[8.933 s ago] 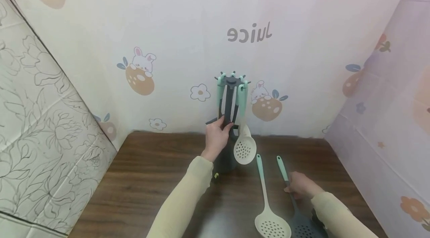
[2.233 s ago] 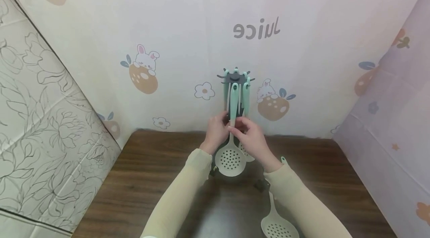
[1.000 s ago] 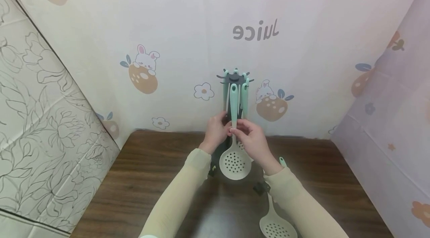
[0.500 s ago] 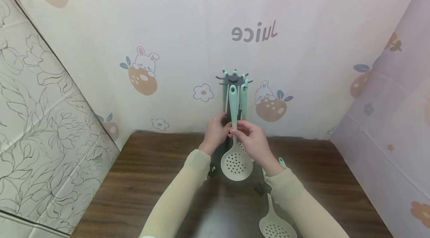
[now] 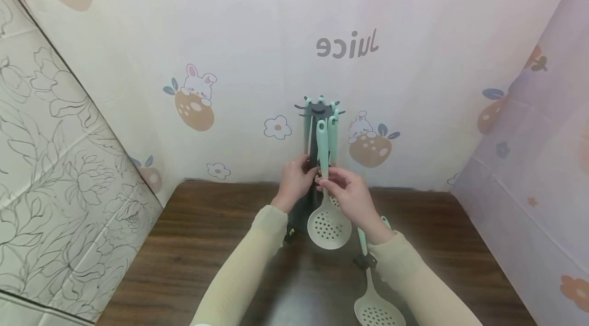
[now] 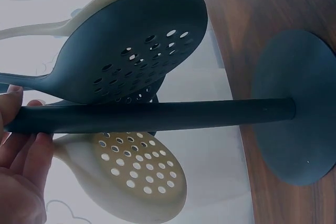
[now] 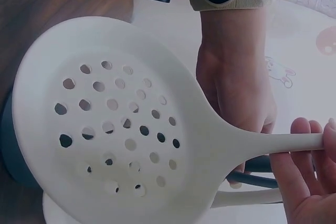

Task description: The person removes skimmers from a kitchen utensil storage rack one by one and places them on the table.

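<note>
My left hand [image 5: 294,182] grips the dark pole [image 6: 157,117] of a utensil stand [image 5: 318,108] at the back of the table. My right hand [image 5: 354,199] pinches the neck of a cream skimmer [image 5: 329,226] with a mint-green handle, held upright in front of the stand. The handle's holed end is just below the stand's hooked top; whether it touches a hook I cannot tell. In the right wrist view the skimmer's perforated bowl [image 7: 121,114] fills the left side. Other utensils hang on the stand, among them a dark skimmer [image 6: 134,40] in the left wrist view.
On the brown wooden table [image 5: 207,244] a cream skimmer [image 5: 379,311] lies at the front right, partly behind my right forearm. A green handle end [image 5: 385,222] shows beyond that wrist. A patterned cloth wall [image 5: 239,60] stands right behind the stand.
Earliest, my right hand was at the dark skimmer on the table; since then it has come to the stand and pinches a cream skimmer. Lately that skimmer shifted slightly right and down. My left hand stays.
</note>
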`<state>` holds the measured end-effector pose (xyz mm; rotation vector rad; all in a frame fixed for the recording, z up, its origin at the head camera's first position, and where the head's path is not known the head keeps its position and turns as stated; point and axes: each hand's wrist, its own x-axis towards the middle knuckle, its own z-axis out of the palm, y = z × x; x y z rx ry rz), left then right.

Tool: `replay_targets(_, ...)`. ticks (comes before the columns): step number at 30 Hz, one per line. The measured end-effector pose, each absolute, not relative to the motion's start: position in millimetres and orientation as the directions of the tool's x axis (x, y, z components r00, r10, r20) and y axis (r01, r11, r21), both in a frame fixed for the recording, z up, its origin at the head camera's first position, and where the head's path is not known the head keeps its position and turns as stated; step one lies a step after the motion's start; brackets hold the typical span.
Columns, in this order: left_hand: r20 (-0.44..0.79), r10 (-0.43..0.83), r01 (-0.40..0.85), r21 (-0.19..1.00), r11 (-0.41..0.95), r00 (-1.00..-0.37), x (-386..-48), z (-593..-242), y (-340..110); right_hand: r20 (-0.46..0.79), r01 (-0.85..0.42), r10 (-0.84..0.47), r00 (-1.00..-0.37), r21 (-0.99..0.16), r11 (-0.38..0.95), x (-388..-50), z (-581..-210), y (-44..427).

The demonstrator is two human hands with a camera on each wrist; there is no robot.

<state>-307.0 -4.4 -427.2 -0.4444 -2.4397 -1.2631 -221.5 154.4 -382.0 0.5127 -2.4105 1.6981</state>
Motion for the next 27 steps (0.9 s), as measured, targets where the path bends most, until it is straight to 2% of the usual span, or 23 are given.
replay_targets(27,0.448,0.119,0.442,0.737,0.512,-0.886,-307,-426,-3,0.251,-0.28,-0.124,-0.96,-0.882,0.379,-210,-391,182)
